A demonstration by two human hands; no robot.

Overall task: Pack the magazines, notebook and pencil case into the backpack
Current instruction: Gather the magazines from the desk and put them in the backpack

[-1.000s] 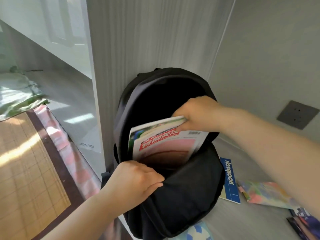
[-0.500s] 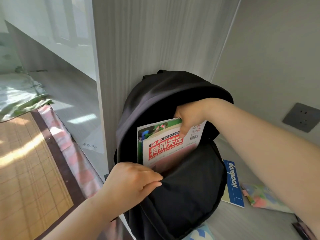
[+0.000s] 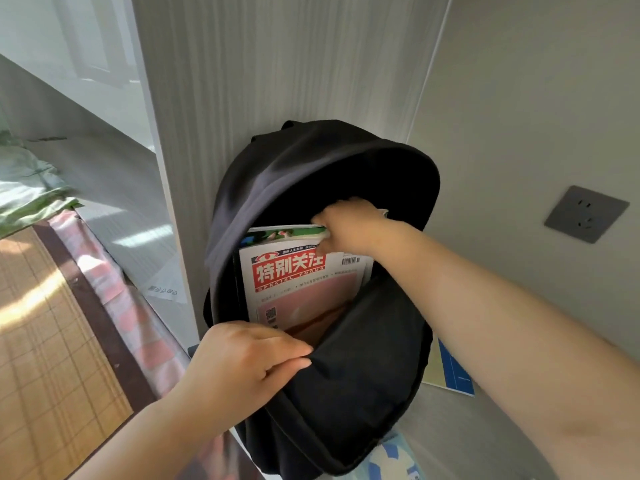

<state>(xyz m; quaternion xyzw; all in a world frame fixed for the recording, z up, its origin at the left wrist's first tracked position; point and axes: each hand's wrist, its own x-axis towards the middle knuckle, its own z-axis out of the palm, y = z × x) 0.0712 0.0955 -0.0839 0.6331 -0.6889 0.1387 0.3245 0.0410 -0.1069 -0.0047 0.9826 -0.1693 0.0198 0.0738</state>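
Note:
A black backpack (image 3: 360,382) stands upright against a grey panel with its main compartment open. Inside it stand the magazines (image 3: 298,282); the front one has a red title block and a pink cover, and a green-edged one sits behind it. My right hand (image 3: 346,230) is inside the opening and grips the magazines' top right corner. My left hand (image 3: 242,362) pinches the front edge of the opening and holds it away from the magazines. A blue and cream notebook (image 3: 453,372) lies flat to the right, partly hidden by my right arm.
A grey wall socket (image 3: 585,213) sits on the right wall. A blue and white patterned thing (image 3: 391,459) lies under the backpack's base. On the left are a bamboo mat (image 3: 45,341) and a pink checked sheet (image 3: 135,327), with green bedding (image 3: 27,192) beyond.
The magazines have slid deeper into the backpack and now stand straighter. My right hand has followed them further into the opening. My left hand has kept its hold on the front edge.

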